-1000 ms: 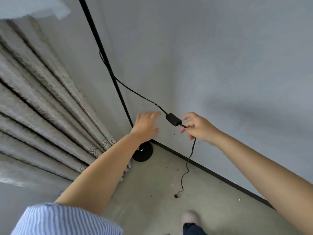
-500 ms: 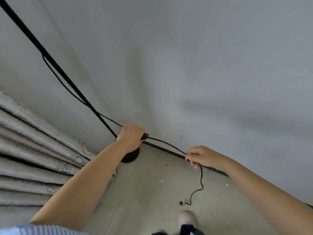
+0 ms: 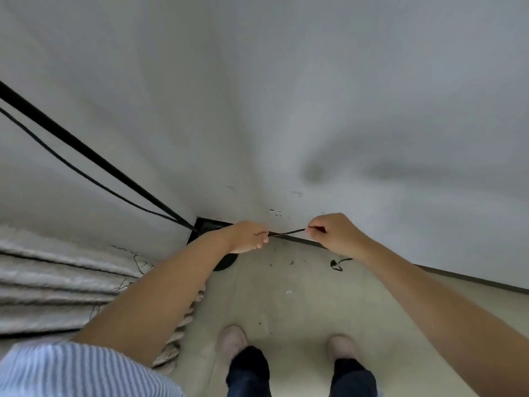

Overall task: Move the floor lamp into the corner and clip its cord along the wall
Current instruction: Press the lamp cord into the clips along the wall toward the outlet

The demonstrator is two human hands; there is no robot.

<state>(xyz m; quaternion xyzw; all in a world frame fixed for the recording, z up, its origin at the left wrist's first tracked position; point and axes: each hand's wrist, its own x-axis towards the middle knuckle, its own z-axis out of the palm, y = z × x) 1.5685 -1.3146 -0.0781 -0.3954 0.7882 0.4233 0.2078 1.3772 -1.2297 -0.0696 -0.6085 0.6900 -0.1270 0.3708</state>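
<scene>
The black floor lamp pole (image 3: 86, 151) slants down into the corner, where its round base (image 3: 226, 262) shows partly under my left forearm. A thin black cord (image 3: 286, 232) runs stretched between my two hands, low against the grey wall just above the dark baseboard (image 3: 458, 277). My left hand (image 3: 249, 236) is closed on the cord's left part; the inline switch is hidden. My right hand (image 3: 333, 232) pinches the cord's right part. The cord's loose end (image 3: 337, 264) lies curled on the floor below my right wrist.
Beige pleated curtains (image 3: 57, 282) hang at the left, touching the floor near the lamp base. My two feet in pale slippers (image 3: 232, 343) stand on the grey floor (image 3: 286, 310) close to the wall. Small bits of debris dot the floor.
The view has tilted down toward the floor. Both hands have dropped to the baseboard and come closer together, pulling the cord taut along the wall; the loose end now lies bunched on the floor.
</scene>
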